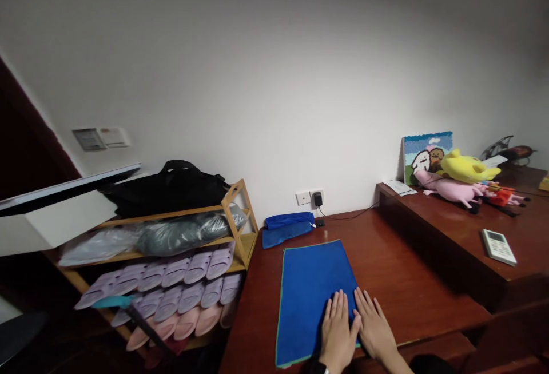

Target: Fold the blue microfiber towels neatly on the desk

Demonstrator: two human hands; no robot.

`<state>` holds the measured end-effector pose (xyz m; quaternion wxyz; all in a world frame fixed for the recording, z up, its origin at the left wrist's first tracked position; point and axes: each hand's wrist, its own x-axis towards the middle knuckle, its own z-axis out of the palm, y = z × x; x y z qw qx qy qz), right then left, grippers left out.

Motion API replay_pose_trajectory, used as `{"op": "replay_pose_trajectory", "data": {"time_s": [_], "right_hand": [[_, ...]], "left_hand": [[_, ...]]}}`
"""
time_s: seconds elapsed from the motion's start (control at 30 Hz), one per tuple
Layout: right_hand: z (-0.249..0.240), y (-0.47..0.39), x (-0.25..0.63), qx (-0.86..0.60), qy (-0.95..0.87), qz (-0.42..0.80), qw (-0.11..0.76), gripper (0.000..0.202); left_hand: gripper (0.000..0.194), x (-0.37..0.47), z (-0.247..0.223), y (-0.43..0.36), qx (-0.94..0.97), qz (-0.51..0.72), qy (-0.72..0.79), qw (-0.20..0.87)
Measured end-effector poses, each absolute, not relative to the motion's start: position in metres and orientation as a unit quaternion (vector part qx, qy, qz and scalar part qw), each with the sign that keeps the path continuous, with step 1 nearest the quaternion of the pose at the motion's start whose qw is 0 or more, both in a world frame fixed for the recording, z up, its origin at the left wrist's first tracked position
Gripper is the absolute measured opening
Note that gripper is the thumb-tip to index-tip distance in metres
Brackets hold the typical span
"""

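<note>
A blue cloth [306,288] with a green edge lies spread out on the reddish-brown wooden table [398,288]. My left hand [338,328] rests palm down on the cloth near its lower right corner, fingers stretched forward. Beside it, my right hand [374,322] lies flat over the cloth's right edge, its fingers extended and partly on the bare wood. The two thumbs are close together. Neither hand grips anything. Behind the spread cloth, folded blue cloths [288,228] sit against the wall.
A wooden rack [243,237] with lilac and pink slippers [199,268] and a black bag [171,188] stands left. On the raised surface at right are plush toys [467,168], a picture [429,154] and a white remote [498,246]. A black plug [318,198] sits in the wall socket.
</note>
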<state>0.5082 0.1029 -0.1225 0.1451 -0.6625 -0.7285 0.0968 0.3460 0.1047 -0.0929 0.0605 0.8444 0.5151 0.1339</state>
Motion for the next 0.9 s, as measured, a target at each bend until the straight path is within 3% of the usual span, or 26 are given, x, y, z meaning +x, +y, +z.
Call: {"op": "replay_pose_trajectory", "data": {"time_s": [0.4,0.9], "right_hand": [[-0.121,0.102,0.506,-0.68,-0.711,0.1,0.146,0.067],[-0.131,0.074,0.509,-0.664,-0.726,0.093,0.151,0.066]], "left_hand": [[0.068,0.188,-0.155,0.075,0.713,0.116,0.691,-0.013],[0.064,0.17,-0.166,0.065,0.728,0.125,0.674,-0.025]]}}
